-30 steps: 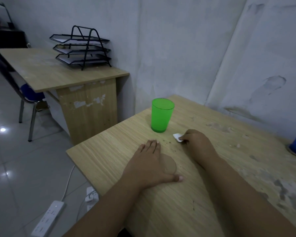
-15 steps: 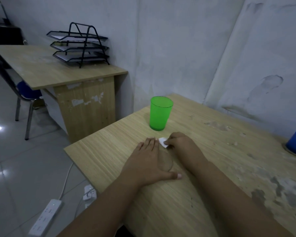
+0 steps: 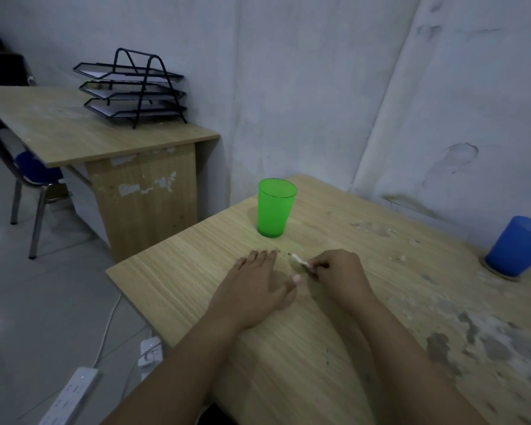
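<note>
Mid-frame, the right hand pinches a scrap between curled fingers. It is small, white and thin, tilted just over the table. The left hand lies flat beside it, fingers straight. A green cup stands just above.

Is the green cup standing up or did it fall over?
Standing up. The green cup rests on its narrow base on the wooden table, with its open rim facing up.

Single head-worn wide-angle view, facing forward and down over the table, left hand and right hand close at centre, wall far, second desk far left.
</note>
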The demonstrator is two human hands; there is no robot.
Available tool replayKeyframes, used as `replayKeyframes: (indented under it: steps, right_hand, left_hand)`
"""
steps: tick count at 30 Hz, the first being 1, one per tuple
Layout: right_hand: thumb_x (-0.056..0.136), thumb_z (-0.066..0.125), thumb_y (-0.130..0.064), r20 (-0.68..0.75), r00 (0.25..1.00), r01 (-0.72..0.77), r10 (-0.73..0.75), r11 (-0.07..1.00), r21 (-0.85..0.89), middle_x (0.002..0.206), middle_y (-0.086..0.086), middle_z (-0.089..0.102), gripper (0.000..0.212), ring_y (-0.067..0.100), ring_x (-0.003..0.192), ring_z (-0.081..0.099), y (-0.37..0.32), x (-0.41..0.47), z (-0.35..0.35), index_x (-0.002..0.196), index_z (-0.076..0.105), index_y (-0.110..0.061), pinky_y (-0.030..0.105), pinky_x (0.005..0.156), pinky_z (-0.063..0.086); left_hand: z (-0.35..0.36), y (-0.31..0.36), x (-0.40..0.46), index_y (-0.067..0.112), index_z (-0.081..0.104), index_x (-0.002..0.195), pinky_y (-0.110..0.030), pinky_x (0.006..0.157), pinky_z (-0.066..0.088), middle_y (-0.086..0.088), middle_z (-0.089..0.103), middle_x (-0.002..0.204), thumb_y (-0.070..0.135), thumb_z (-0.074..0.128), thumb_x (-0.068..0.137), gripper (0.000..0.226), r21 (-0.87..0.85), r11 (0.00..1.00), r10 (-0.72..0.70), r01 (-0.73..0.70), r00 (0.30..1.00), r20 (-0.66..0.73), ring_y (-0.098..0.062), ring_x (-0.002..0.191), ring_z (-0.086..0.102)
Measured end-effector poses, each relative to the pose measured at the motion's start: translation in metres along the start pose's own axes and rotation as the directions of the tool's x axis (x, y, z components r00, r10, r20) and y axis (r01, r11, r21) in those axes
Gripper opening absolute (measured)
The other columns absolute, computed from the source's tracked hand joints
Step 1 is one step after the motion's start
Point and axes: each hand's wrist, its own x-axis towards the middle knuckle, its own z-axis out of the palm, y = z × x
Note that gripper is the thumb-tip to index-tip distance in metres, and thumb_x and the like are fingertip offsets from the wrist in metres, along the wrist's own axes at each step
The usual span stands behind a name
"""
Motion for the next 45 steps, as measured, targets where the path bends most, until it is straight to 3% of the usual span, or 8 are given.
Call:
replayKeyframes:
  steps: [2,4,7,10,18,25,34,45]
  right_hand:
    - [0.077,0.059,0.007,-0.017,0.975,-0.195,0.222,0.888,0.416,0.059,-0.001,0.068,0.023,0.001,0.046,0.053,0.000,0.001,0.002,0.090,0.075,-0.003,0.008,0.046,0.038]
    - [0.079,0.057,0.012,0.131,0.931,-0.299,0.341,0.507,0.808,0.056,0.002,0.068,0.019,0.007,0.047,0.060,-0.002,0.000,0.006,0.089,0.071,0.005,0.013,0.050,0.050]
    - [0.083,0.049,0.015,0.245,0.922,-0.283,0.299,0.090,0.955,0.070,0.010,0.073,0.020,0.015,0.059,0.069,-0.004,0.001,0.008,0.090,0.065,0.007,0.019,0.056,0.057]
    - [0.084,0.046,0.014,0.266,0.937,-0.266,0.228,-0.035,0.963,0.086,0.019,0.073,0.022,0.023,0.072,0.071,-0.001,0.000,0.010,0.096,0.065,0.009,0.027,0.063,0.060]
    - [0.081,0.049,0.015,0.171,0.970,-0.181,0.173,0.044,0.982,0.080,0.016,0.074,0.021,0.021,0.068,0.071,0.007,0.008,0.007,0.088,0.067,0.006,0.022,0.056,0.057]
    - [0.075,0.056,0.016,-0.025,0.981,-0.037,0.193,0.313,0.949,0.066,0.004,0.074,0.035,0.014,0.061,0.069,0.010,0.012,0.014,0.061,0.073,-0.011,0.020,0.057,0.055]
    - [0.072,0.054,0.023,-0.219,0.973,0.144,0.075,0.547,0.825,0.077,0.006,0.069,0.022,0.004,0.065,0.065,-0.004,0.006,0.014,0.079,0.070,0.009,0.013,0.061,0.050]
    - [0.078,0.068,0.000,-0.207,0.977,0.118,0.058,0.661,0.741,0.088,-0.002,0.069,0.020,0.010,0.085,0.065,-0.009,0.005,0.022,0.074,0.074,-0.019,0.023,0.075,0.052]
  left_hand:
    - [-0.001,0.001,0.003,0.021,0.045,0.138,-0.032,0.109,0.027,-0.003,0.049,0.141,0.051,0.034,0.096,0.053,-0.162,0.986,-0.040,0.026,0.995,-0.089,-0.021,0.133,0.038]
    - [-0.003,0.004,0.008,0.022,0.059,0.126,-0.033,0.099,0.041,-0.001,0.063,0.125,0.037,0.041,0.098,0.036,-0.357,0.933,-0.104,0.043,0.983,-0.153,-0.019,0.118,0.054]
    - [-0.006,0.011,0.022,0.020,0.066,0.119,-0.024,0.094,0.046,0.003,0.068,0.116,0.021,0.051,0.095,0.028,-0.528,0.849,-0.133,0.025,0.977,-0.167,-0.009,0.108,0.061]
    - [-0.007,0.020,0.034,0.018,0.070,0.111,-0.006,0.082,0.043,0.007,0.071,0.105,0.012,0.056,0.091,0.025,-0.625,0.778,-0.097,-0.071,0.968,-0.230,0.006,0.094,0.061]
    - [0.000,0.023,0.039,0.023,0.071,0.103,-0.009,0.068,0.048,0.016,0.071,0.076,0.010,0.073,0.080,0.026,-0.754,0.649,-0.146,-0.105,0.955,-0.258,0.005,0.070,0.065]
    - [-0.006,0.020,0.039,0.019,0.072,0.081,-0.014,0.060,0.049,0.005,0.071,0.064,0.000,0.070,0.079,0.020,-0.849,0.522,-0.192,-0.080,0.959,-0.209,-0.003,0.057,0.064]
    - [-0.009,0.022,0.034,0.015,0.073,0.084,-0.015,0.058,0.049,0.004,0.074,0.071,0.005,0.062,0.087,0.015,-0.900,0.431,-0.217,-0.063,0.961,-0.172,-0.002,0.065,0.066]
    - [-0.002,0.023,0.033,0.026,0.070,0.089,-0.018,0.066,0.054,0.012,0.073,0.080,0.011,0.077,0.076,0.021,-0.737,0.648,-0.126,-0.193,0.927,-0.354,-0.005,0.073,0.068]
